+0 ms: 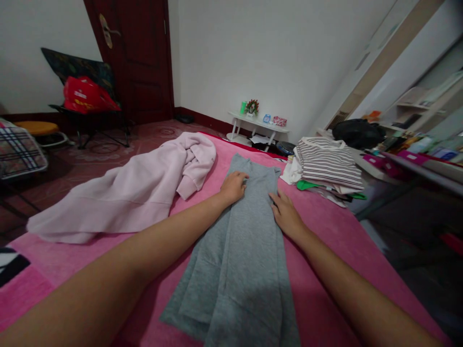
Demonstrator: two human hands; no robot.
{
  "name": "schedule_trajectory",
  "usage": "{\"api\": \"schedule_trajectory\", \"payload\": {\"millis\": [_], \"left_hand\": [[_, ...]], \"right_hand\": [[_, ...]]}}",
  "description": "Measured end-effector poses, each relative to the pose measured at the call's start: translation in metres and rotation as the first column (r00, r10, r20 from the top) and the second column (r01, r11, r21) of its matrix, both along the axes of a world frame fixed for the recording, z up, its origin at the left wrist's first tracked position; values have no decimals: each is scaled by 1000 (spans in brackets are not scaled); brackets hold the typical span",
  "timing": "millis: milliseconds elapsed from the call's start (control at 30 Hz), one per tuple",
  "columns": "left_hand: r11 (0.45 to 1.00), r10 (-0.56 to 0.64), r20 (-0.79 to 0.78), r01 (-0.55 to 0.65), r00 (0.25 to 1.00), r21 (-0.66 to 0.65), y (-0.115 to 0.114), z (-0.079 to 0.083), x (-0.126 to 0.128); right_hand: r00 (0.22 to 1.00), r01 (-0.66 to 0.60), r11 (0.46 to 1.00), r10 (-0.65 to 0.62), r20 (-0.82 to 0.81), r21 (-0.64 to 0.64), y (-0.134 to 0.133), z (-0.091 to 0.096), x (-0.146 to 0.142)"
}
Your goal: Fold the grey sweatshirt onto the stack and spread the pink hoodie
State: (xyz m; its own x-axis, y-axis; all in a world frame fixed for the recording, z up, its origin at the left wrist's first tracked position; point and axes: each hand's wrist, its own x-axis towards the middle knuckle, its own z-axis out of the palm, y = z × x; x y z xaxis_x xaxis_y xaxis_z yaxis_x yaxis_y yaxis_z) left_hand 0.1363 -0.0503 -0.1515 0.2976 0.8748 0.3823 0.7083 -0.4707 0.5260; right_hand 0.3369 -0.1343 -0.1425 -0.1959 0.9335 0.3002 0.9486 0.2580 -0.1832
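A pair of grey pants [253,241] lies stretched lengthwise on the pink bedspread [325,246], narrow at the far end and widening into overlapping legs near me. My left hand [234,187] rests on the left edge of their upper part, fingers slightly bent and lying on the cloth. Against the opposite edge is my right hand [286,211], thumb and fingers apart, the fingertips touching the fabric. To the left a pale pink sweatshirt [141,193] is spread out with one sleeve folded over.
A stack of folded clothes [329,166], striped on top, sits at the right edge of the bed. Beyond stands a small white table [258,123] with a flower pot. A chair with a red bag [88,94] is by the door [135,58]. Cluttered shelves [415,111] line the right.
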Motion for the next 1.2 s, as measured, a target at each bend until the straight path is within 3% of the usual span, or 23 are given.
{"api": "schedule_trajectory", "payload": {"millis": [67, 133, 200, 267, 333, 433, 533, 633, 700, 767, 833, 900, 1000, 1067, 1133, 1200], "left_hand": [[998, -31, -16, 32, 999, 58, -3, 0, 0], [992, -67, -42, 71, 997, 102, -5, 0, 1], [989, -93, -53, 98, 994, 106, -6, 0, 1], [990, -107, -50, 111, 993, 87, -6, 0, 0], [991, -111, -45, 114, 993, 71, -5, 0, 0], [991, -113, -37, 115, 993, 70, -4, 0, 0], [991, -117, -26, 119, 993, 66, -3, -2, -1], [989, -132, -11, 133, 991, 67, 0, -4, -1], [988, -145, 5, 144, 989, 62, 2, -5, -1], [988, -146, 32, 145, 989, 46, 4, -7, -1], [991, -131, 70, 130, 989, 23, 5, -7, -1], [993, -116, 111, 116, 987, 1, 5, -7, -2], [995, -94, 175, 97, 980, -11, 4, -5, -2], [997, -82, 227, 82, 970, 7, 2, -3, -3], [996, -87, 274, 78, 958, 44, 1, 0, -2], [992, -117, 291, 99, 950, 74, -1, 1, -2]], "right_hand": [[986, -138, 990, 137, -95, -1, -46, 19, -11], [933, -329, 939, 308, -185, -96, -92, 43, -23], [846, -532, 805, 486, -221, -265, -131, 64, -34], [767, -641, 691, 596, -238, -336, -156, 76, -42], [739, -668, 649, 634, -227, -364, -166, 77, -47], [749, -661, 667, 618, -239, -344, -166, 68, -51], [731, -668, 690, 540, -417, -278, -161, 62, -51], [690, -540, 790, 218, -690, -290, -148, 57, -47], [601, -386, 859, -42, -798, -336, -132, 52, -43], [531, -286, 866, -212, -820, -409, -112, 43, -38], [564, -204, 847, -308, -766, -491, -94, 34, -31], [667, -87, 881, -295, -684, -464, -80, 28, -22], [833, 56, 990, -120, -540, -133, -72, 24, -10], [918, -63, 998, 67, -391, 25, -72, 21, -4], [934, -259, 966, 252, -254, 7, -73, 16, 0], [914, -377, 923, 359, -188, -70, -74, 10, 4]]}}
